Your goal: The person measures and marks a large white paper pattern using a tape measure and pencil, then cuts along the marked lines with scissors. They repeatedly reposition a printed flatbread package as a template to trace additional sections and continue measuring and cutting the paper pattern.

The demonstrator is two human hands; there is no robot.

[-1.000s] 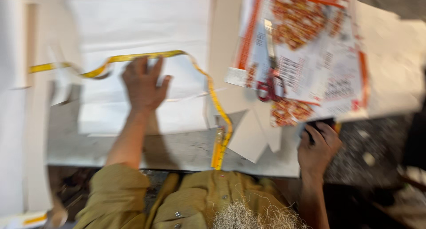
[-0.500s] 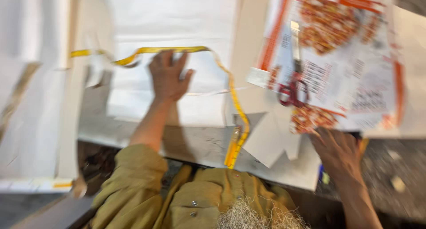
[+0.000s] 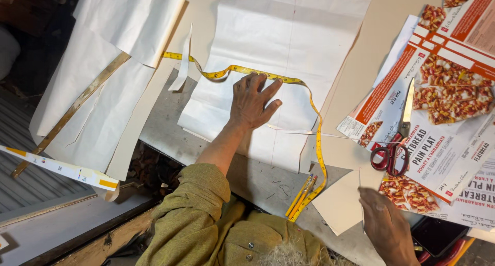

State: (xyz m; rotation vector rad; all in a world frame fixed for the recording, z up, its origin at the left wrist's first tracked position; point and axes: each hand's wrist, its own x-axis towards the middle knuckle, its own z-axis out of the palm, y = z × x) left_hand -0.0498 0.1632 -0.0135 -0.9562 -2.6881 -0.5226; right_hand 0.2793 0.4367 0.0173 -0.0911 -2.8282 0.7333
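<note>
Neither of your hands grips anything. Your right hand [image 3: 388,224] lies near you at the right with its fingers loosely curled, resting on the edge of a small cream-coloured paper offcut [image 3: 343,201]; whether the fingertips pinch the paper's edge cannot be told. Your left hand [image 3: 252,101] is further out, spread flat with open fingers, pressing down on the large folded sheet of white pattern paper [image 3: 289,54] that runs away from you across the grey worktable [image 3: 165,121].

Just left of your right hand, two yellow pencils [image 3: 300,196] lie side by side on the table, touching the near end of the yellow cloth measuring tape [image 3: 318,142]. That tape curves away from the pencils, bends round just beyond your left fingertips and runs off to the left.

To the right, red-handled scissors [image 3: 392,152] lie on flattened printed cardboard food boxes [image 3: 443,137], blades pointing away from you. On the far left, more white paper sheets [image 3: 98,85] overlap a long wooden ruler [image 3: 72,111].
</note>
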